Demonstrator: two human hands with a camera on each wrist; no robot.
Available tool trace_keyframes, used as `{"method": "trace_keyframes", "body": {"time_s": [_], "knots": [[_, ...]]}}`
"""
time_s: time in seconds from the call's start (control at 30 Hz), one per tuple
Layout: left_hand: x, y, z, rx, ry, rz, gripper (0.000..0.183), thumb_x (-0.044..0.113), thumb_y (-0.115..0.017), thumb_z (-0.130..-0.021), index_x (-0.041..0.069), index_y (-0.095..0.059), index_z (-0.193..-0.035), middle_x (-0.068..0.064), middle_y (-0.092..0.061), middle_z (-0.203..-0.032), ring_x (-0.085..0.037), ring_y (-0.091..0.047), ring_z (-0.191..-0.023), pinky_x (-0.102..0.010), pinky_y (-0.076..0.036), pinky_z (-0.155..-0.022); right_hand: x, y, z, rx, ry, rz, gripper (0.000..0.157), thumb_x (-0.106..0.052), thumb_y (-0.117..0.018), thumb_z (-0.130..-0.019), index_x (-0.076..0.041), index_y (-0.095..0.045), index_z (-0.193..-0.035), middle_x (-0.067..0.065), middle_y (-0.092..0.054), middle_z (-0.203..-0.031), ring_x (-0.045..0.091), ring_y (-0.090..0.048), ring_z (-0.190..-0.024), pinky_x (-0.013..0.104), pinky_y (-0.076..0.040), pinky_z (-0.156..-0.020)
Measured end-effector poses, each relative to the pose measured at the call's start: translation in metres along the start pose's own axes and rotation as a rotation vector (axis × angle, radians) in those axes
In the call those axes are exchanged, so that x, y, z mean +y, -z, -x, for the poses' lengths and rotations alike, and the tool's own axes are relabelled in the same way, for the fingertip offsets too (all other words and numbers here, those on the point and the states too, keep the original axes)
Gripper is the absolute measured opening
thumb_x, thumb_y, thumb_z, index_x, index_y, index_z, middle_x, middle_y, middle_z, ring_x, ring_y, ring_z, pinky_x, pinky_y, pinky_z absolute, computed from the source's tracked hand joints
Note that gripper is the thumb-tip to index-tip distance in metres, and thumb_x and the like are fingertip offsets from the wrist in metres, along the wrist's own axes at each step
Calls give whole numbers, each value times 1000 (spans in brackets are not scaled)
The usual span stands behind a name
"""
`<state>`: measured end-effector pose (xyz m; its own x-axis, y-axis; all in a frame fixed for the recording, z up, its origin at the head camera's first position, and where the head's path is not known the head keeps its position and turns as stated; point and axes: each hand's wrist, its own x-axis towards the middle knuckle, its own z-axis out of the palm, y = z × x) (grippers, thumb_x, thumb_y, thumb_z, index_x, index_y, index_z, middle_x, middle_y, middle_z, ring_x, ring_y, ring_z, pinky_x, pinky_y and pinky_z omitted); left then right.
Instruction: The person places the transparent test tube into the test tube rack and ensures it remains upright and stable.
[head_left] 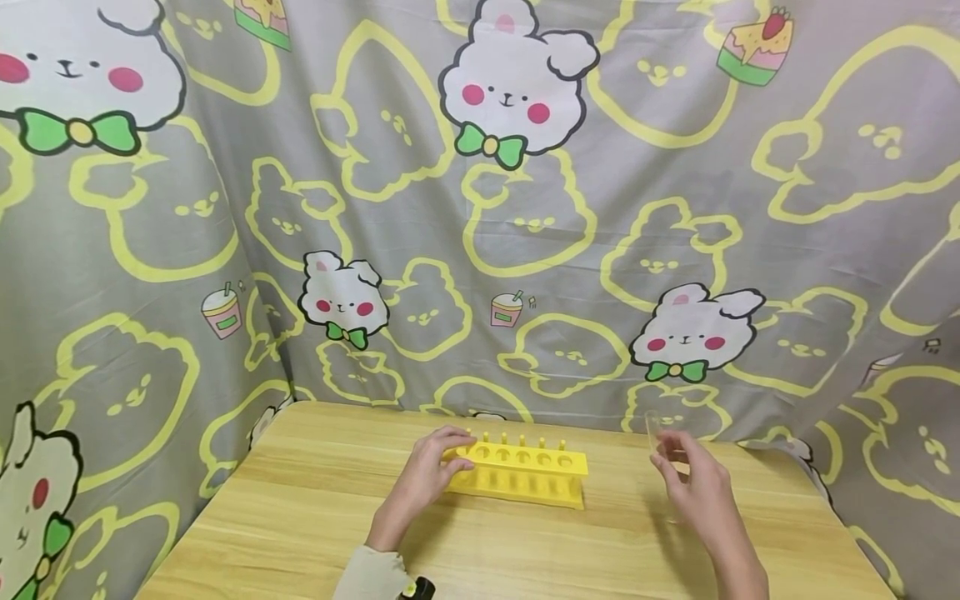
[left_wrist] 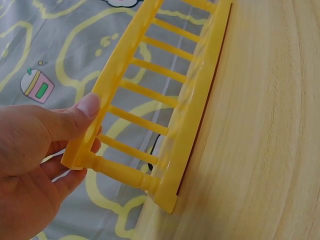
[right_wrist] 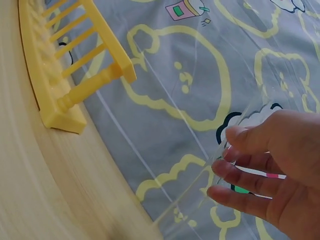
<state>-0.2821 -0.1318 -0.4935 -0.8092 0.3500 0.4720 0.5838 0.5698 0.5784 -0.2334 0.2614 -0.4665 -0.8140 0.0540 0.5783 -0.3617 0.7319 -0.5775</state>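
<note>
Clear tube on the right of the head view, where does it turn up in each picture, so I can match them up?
Head view: the clear tube is low, right of centre, to the right of the yellow rack.
Left wrist view: not in it.
Right wrist view: slants from right of centre down toward the bottom middle, faint against the patterned curtain.
Shared landmark: the yellow rack, in all three.

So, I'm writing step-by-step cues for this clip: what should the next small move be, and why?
Probably the right hand should carry the clear tube left, above the rightmost hole of the yellow rack: the tube is held apart, to the rack's right; that hole looks empty; and the left hand grips the rack's left end.
</note>
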Motion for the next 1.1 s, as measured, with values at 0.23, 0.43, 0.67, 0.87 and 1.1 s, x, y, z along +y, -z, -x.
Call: {"method": "trace_keyframes", "body": {"time_s": [0.23,0.43,0.67,0.87,1.1], "knots": [[0,1,0,-5,3,-1,34,4,-80,-86,-3,-73,-118,-15,-70,-121,-34,-66,-114,-46,-56,-98,-4,3,-2,26,8,-15,30,1,-71,-96,1,-61,-124,11,-68,-99,42,-71,-96,46,-64,-68],[0,0,0,-1,4,6,34,3,-80,-85,-3,-73,-119,-13,-69,-121,-33,-66,-115,-46,-56,-98,-8,6,-1,47,11,-18,31,-1,-67,-99,0,-57,-128,9,-67,-100,38,-71,-94,31,-63,-66],[1,1,0,14,-23,1,35,2,-80,-85,-4,-73,-118,-17,-69,-121,-35,-66,-114,-47,-56,-96,-16,3,-2,70,23,-79,33,2,-64,-99,2,-56,-131,12,-67,-103,13,-66,-89,15,-58,-66],[-2,1,1,7,-40,7,34,1,-79,-86,-6,-72,-119,-17,-69,-121,-34,-66,-113,-45,-57,-95,-20,-3,-3,75,29,-131,33,5,-62,-99,4,-55,-132,13,-68,-102,3,-64,-88,21,-61,-67],[-1,1,0,-15,-14,16,35,2,-79,-87,-6,-72,-121,-18,-68,-123,-35,-65,-115,-44,-56,-97,-23,-6,-2,98,25,-148,35,3,-64,-99,0,-57,-133,10,-67,-102,0,-64,-89,19,-60,-69]]}}
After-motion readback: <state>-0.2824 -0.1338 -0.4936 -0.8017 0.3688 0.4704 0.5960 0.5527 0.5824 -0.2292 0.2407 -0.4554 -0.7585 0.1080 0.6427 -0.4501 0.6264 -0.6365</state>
